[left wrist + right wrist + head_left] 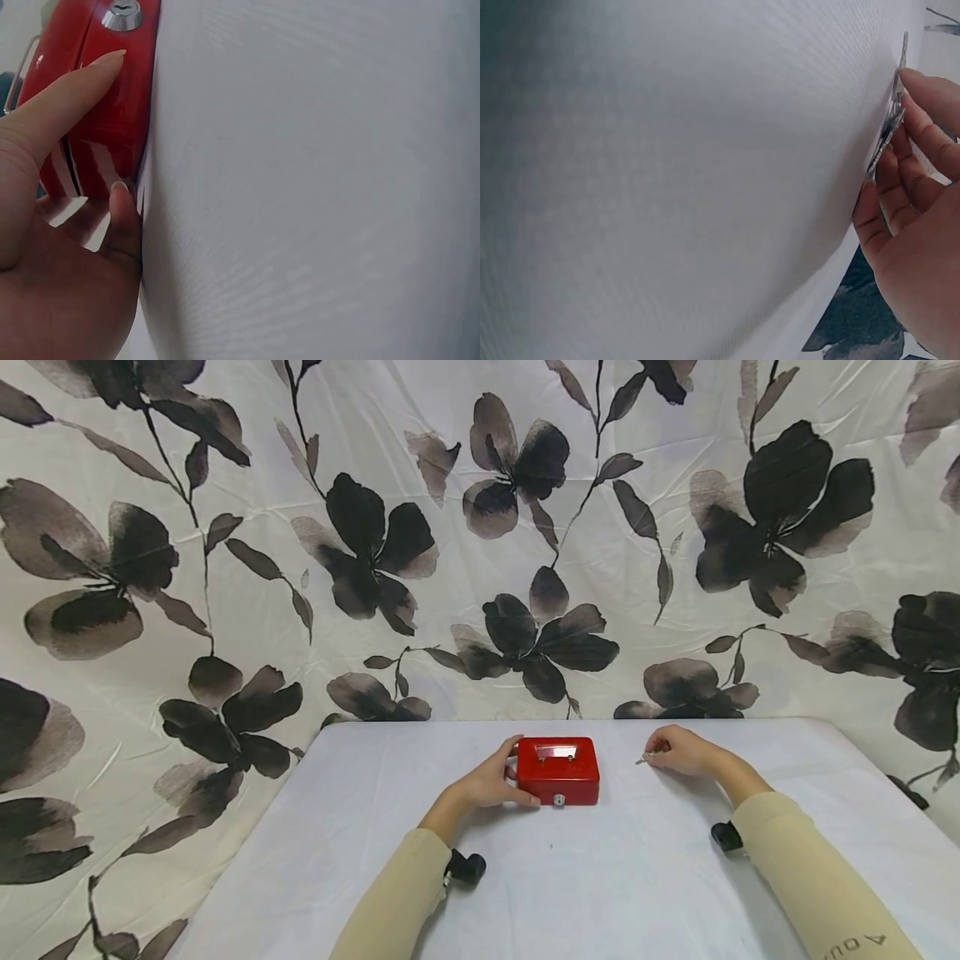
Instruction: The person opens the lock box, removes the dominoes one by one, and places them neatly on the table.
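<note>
A red cash box (543,783) with a silver lock (558,799) on its front and a metal handle on its closed lid sits on the white table. My left hand (491,783) grips its left end, thumb along the front face and the other fingers round the side and back. The left wrist view shows the thumb tip just below the keyhole of the lock (122,16). To the right of the box, my right hand (681,750) pinches small silver keys (889,129) between thumb and fingers, low over the tabletop, one key's tip pointing left.
The white-covered table (585,893) ends just behind the box, against a hanging cloth (525,552) printed with dark flowers. Black wrist cameras stick out from both sleeves, the left camera (467,868) over the table's front half.
</note>
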{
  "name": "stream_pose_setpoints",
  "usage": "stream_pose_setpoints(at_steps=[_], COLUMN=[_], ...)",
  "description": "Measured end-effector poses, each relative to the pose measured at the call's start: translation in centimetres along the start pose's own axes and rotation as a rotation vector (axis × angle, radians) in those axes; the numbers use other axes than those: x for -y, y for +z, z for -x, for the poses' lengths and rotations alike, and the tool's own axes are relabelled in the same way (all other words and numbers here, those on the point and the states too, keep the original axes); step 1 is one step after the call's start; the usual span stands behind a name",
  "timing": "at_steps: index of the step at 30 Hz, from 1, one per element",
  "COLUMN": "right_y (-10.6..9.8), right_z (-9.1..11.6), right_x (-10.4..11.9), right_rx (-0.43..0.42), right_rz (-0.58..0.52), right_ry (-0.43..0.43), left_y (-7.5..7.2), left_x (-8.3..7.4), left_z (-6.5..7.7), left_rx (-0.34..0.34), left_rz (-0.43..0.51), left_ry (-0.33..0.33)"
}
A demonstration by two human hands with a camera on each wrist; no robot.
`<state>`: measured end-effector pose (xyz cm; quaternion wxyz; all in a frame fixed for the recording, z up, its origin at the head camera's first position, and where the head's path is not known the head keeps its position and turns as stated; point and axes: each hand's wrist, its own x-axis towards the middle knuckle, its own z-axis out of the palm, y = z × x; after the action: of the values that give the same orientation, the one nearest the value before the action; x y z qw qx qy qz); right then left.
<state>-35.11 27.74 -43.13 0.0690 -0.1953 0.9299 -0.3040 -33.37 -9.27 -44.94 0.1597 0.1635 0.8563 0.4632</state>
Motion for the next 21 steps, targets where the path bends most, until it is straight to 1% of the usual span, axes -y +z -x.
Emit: stream_pose_setpoints(at_steps=[8,21], right_y=[0.0,0.2], right_z=[0.2,0.1], right_x=[0.0,-0.9], right_rx=[0.003,0.0], right_rz=[-0.012,-0.042], right_ry=[0.015,0.026], left_y=[0.0,0.0], left_x=[0.1,0.1], left_z=[-0.1,0.1], left_rx=[0.003,0.004], left_rz=[0.001,-0.019], left_ry=[0.008,0.019])
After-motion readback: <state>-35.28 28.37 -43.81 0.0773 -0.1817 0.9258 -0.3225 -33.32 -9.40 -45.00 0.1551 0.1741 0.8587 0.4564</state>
